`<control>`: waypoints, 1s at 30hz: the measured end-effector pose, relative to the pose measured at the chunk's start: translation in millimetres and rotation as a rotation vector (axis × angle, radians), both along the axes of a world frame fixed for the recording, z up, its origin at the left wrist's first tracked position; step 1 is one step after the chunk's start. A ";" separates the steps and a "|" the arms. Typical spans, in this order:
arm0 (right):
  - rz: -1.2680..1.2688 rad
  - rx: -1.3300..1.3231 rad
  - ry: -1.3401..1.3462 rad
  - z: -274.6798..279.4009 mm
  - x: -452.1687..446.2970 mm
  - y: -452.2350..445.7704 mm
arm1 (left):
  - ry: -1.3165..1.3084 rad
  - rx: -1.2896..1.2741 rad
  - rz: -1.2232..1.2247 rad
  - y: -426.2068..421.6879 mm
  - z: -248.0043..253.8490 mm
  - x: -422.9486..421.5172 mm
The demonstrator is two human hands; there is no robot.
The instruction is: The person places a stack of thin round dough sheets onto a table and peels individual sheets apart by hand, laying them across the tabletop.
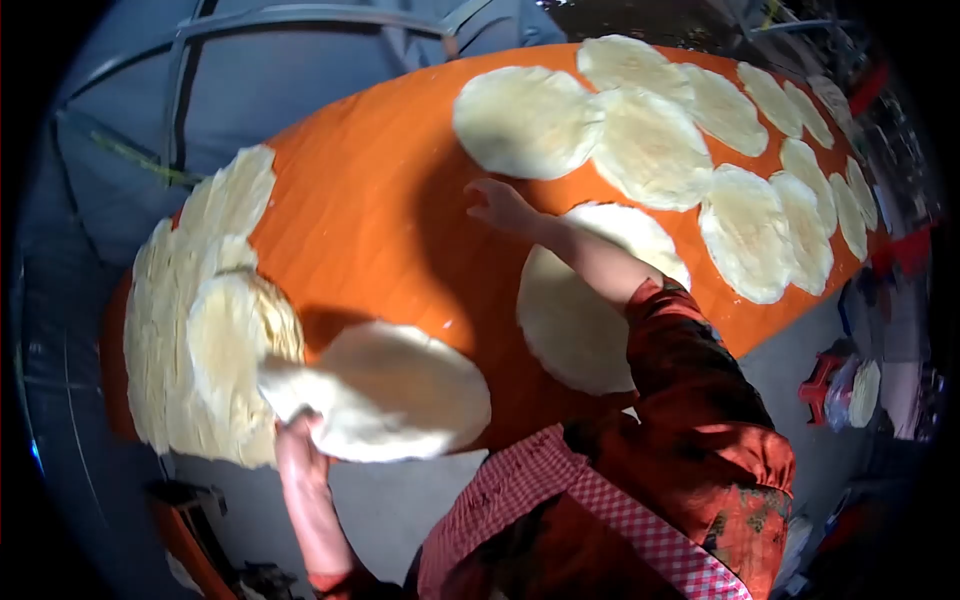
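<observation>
Left hand (303, 440): closed on the near-left edge of a thin dough round (400, 395); thumb and fingertip placement partly hidden.
Held dough round: at the near edge of the orange surface (350, 200), its held side raised and bent, the rest appearing to lie flat.
Handling (judged): light, limp, floury rather than slippery; likely to crease, stretch or tear under a pinch.
Hold point (judged): broad rim grip, fingers spread beneath, second hand at the opposite rim.
Right hand (495, 205): fingers loosely parted, nothing seen in it; above the surface, its forearm crossing over another round (570, 320).
Overlapped rounds (165, 340): left end, beside the held one.
Spread rounds (650, 145): far and right side, some overlapping.
</observation>
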State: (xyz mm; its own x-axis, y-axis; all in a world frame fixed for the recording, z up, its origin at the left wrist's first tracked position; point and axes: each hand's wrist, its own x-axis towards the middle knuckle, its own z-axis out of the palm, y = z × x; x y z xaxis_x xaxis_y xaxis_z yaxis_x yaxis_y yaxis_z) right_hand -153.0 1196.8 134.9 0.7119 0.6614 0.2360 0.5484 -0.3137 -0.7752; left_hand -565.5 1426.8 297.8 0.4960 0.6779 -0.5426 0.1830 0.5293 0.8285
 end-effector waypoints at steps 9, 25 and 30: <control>0.191 0.125 0.298 97.0 -203.9 51.5 | -0.250 -0.083 0.031 10.5 -80.6 -82.8; 0.349 -0.255 0.661 7.0 -380.9 193.3 | -0.631 -0.643 -0.171 63.2 -191.1 -113.8; 0.298 -0.279 0.745 12.3 -382.0 193.7 | -0.627 -0.485 -0.271 70.5 -216.2 -100.6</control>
State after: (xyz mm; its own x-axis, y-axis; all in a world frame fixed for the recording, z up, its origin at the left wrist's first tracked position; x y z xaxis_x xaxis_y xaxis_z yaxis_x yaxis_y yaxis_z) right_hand -535.0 1390.4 147.1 0.4038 0.8103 -0.4246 0.0155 -0.4701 -0.8825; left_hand -666.1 1497.3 81.6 0.9152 0.2542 -0.3127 -0.0637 0.8575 0.5105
